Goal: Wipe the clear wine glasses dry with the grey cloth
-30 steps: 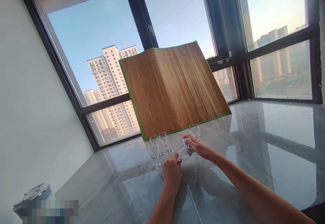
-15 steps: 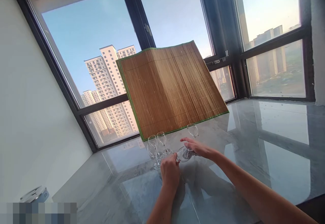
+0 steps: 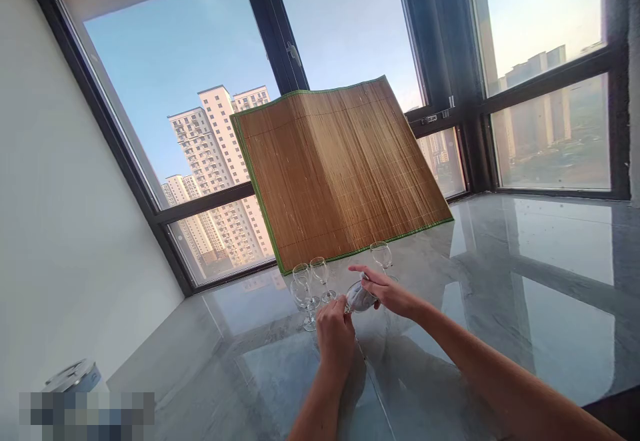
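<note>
My left hand (image 3: 334,326) is closed around one end of a clear stemmed glass (image 3: 359,297), which lies tipped sideways between my hands. At the glass's other end is my right hand (image 3: 389,292), its index finger stretched out and the other fingers curled. A small greyish-white cloth (image 3: 364,277) shows at its fingers and seems to reach into the bowl; its full shape is hidden. Just left of my left hand, three clear stemmed glasses stand upright close together, the nearest glass (image 3: 301,292) in front. Another upright stemmed glass (image 3: 381,255) stands behind my right hand.
Behind the glasses a brown bamboo mat (image 3: 340,174) with green edging leans against the dark window frame (image 3: 275,27). The grey marble-look surface (image 3: 200,367) is glossy and reflects the windows. At lower left stands a round container (image 3: 75,375), partly blurred out.
My right hand has shifted slightly left and up at the glass. The held glass is turned a little, and more of the whitish cloth shows above the fingers. The standing glasses keep their places.
</note>
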A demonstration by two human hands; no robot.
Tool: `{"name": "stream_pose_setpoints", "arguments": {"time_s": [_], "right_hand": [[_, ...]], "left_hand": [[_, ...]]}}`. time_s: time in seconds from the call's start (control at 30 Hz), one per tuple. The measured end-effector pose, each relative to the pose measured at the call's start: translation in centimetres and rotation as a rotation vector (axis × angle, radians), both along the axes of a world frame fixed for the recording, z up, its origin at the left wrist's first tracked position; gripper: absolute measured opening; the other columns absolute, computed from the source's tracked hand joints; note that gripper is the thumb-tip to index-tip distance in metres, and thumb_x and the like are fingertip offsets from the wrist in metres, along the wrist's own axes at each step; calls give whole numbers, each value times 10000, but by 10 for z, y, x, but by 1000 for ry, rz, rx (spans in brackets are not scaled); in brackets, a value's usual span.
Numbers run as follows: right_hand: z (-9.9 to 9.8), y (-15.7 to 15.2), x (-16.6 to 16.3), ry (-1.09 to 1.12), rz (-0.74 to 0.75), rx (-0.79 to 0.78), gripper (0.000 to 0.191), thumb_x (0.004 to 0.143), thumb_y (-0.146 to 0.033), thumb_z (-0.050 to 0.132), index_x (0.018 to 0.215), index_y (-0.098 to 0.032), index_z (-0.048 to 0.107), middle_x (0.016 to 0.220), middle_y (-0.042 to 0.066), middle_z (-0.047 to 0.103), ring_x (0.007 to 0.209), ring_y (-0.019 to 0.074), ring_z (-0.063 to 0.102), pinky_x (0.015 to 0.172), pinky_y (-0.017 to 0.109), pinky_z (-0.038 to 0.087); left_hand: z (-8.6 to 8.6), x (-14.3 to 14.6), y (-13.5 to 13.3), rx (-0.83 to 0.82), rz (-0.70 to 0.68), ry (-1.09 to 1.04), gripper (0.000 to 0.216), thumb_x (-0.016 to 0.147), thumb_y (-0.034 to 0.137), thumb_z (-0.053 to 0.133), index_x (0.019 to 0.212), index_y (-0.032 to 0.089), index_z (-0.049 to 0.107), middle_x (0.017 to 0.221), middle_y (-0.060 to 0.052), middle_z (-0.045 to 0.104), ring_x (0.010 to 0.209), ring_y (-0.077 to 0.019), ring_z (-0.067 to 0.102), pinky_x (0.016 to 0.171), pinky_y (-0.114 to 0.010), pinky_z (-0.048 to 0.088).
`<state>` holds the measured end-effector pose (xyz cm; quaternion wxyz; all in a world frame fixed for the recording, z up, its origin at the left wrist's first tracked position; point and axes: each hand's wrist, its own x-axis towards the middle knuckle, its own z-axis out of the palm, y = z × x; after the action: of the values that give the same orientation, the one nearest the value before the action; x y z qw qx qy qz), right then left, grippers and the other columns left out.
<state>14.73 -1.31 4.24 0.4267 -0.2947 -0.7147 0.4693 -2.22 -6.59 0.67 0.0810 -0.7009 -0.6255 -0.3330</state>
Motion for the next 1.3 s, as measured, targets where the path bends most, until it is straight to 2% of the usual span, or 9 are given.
{"name": "stream_pose_setpoints", "arguments": {"time_s": [0.17, 0.27, 0.33, 0.43, 0.53, 0.83, 1.03, 1.3], "right_hand": [[-9, 5, -2, -23, 44, -44, 440, 928, -455, 437, 1324, -285, 521, 775, -6, 475, 656, 131, 493, 431, 163, 408], [-11, 7, -5, -49, 9, -12, 478, 935, -532, 394, 1312, -269, 528, 733, -16, 462, 595, 124, 456, 406, 176, 374], [-10, 8, -7, -34, -61, 57, 496, 937, -550, 370, 1278, -239, 551, 716, -16, 474, 584, 126, 445, 446, 207, 386], [-8, 10, -10, 35, -175, 177, 491, 941, -533, 352, 1193, -192, 599, 753, 11, 538, 659, 150, 490, 585, 265, 431], [-5, 11, -11, 70, -242, 198, 476, 934, -505, 354, 1155, -175, 616, 748, 19, 556, 657, 162, 496, 620, 291, 426], [-1, 14, -7, 211, -268, 76, 461, 891, -531, 423, 1072, -171, 647, 666, -2, 522, 590, 149, 448, 543, 269, 347], [-1, 15, -3, 363, -209, -111, 487, 853, -576, 510, 1117, -188, 639, 616, -40, 462, 545, 126, 427, 508, 249, 310], [3, 11, -2, 442, -216, -207, 534, 793, -590, 579, 1135, -183, 635, 604, -54, 449, 519, 101, 401, 471, 223, 267]], "left_hand": [[-2, -1, 0, 3, -25, 3, 304, 831, 89, 513, 1005, 255, 698, 871, -41, 704, 854, -216, 620, 760, -285, 376], [-2, 0, 1, -3, -48, -15, 288, 825, 90, 517, 979, 255, 695, 859, -37, 700, 839, -206, 618, 740, -272, 369], [-2, 1, 1, -3, -67, -41, 281, 825, 89, 510, 963, 255, 691, 856, -29, 699, 821, -194, 616, 725, -261, 365], [-2, 5, 2, -5, -98, -86, 243, 843, 111, 498, 921, 249, 682, 836, -13, 691, 779, -171, 604, 687, -243, 354], [-4, 7, 3, -34, -139, -120, 184, 859, 159, 508, 878, 238, 673, 789, -4, 677, 725, -154, 586, 643, -228, 336], [-7, 6, 8, -15, -235, -176, 161, 879, 255, 539, 883, 203, 690, 677, 11, 633, 614, -129, 531, 595, -220, 314], [-10, 7, 13, -17, -279, -246, 199, 889, 334, 562, 883, 198, 708, 618, 25, 591, 567, -121, 486, 572, -222, 281], [-9, 6, 15, -76, -310, -329, 242, 874, 372, 574, 837, 177, 715, 578, 44, 496, 563, -107, 397, 568, -223, 256]]}}
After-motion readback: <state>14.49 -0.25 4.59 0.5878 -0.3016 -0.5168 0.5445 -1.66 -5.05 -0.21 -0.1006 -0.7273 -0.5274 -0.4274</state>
